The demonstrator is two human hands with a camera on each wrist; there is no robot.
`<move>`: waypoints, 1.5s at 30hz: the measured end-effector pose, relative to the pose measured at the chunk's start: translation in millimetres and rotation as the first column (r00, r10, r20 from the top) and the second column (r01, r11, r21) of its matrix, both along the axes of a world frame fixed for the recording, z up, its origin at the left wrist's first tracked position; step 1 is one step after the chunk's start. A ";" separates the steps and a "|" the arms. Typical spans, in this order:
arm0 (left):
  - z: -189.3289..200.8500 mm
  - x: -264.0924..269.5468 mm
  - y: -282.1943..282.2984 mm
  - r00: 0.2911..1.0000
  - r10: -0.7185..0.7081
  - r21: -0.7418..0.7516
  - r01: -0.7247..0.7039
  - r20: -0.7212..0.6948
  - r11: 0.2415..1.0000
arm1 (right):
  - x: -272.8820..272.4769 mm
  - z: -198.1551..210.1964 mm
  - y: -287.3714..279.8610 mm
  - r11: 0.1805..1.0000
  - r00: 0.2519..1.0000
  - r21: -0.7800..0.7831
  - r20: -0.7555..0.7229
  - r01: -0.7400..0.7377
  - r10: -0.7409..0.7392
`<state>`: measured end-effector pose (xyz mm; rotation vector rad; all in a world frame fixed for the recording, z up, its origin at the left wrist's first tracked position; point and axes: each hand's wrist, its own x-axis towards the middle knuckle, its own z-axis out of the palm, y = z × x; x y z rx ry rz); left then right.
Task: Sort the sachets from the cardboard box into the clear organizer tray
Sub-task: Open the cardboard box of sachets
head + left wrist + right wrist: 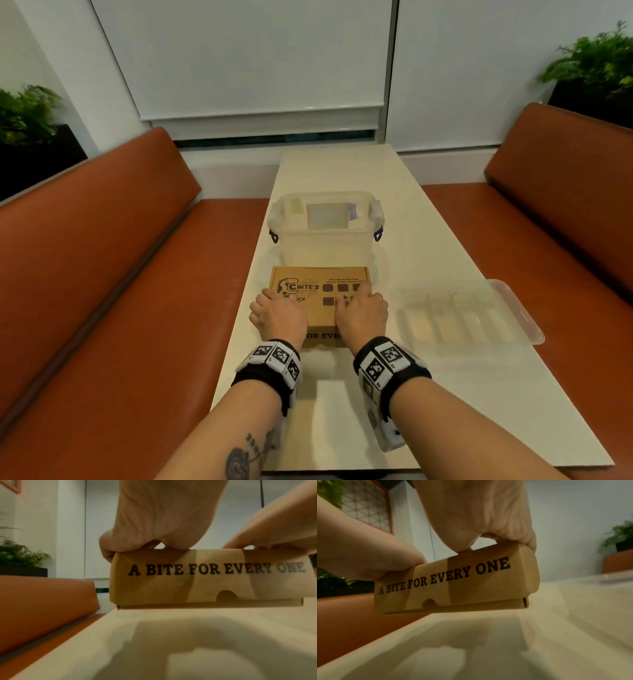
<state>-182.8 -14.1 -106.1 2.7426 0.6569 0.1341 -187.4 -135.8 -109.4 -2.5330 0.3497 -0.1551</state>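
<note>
1. Orange-brown bench seats (102,274) are running along both sides of a long pale table (342,171), with two potted plants (24,113) sitting in the far corners and white blinds hanging behind.
2. One cardboard box (315,284) is lying closed on the table, directly under both hands.
3. Its lid is showing "C BITE'S" beside a drawn logo; its near side is reading "A BITE FOR EVERY ONE" in the wrist views, above a small half-round notch.
4. One left hand (277,315) is resting on the box's near left part, its fingers curling over the left edge in the left wrist view.
5. One right hand (363,308) is resting on the near right part, a ring showing on one finger; its outer fingers are wrapping the right corner in the right wrist view.
6. Both hands are gripping the box, set apart from each other.
7. One clear organizer tray (527,308), divided into compartments, is lying just right of the right hand.
8. One lidded translucent tub (325,236) is standing just beyond the hands, past the box.
9. No sachets are showing; the box is shut.
</note>
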 end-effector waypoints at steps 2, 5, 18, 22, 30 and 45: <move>-17.4 -5.8 1.4 1.000 0.000 -0.009 0.000 -0.016 1.000 | -6.3 -14.1 2.3 1.000 0.998 0.006 -0.062 -0.007 0.007; -37.0 -8.3 2.7 1.000 0.001 -0.026 -0.001 -0.027 1.000 | -12.9 -28.1 4.0 1.000 0.993 0.013 -0.118 -0.011 0.012; -42.0 -4.6 26.0 0.992 -0.041 -0.065 0.033 -0.120 0.997 | -17.2 -39.5 5.5 0.945 0.973 -0.240 -0.123 -0.221 0.197; -38.8 -0.2 45.8 0.994 -0.054 -0.174 0.037 -0.092 0.984 | -25.0 -48.8 9.1 0.708 0.809 -0.416 -0.136 -0.571 0.572; -39.4 -2.9 67.1 0.995 -0.100 -0.379 0.096 0.009 0.920 | -31.6 -49.2 15.8 0.637 0.794 -0.526 -0.129 -0.563 0.595; -20.6 5.5 95.0 0.951 -0.163 -0.681 0.302 0.263 0.667 | 5.9 47.6 2.3 0.724 0.787 -0.528 0.156 -0.444 0.597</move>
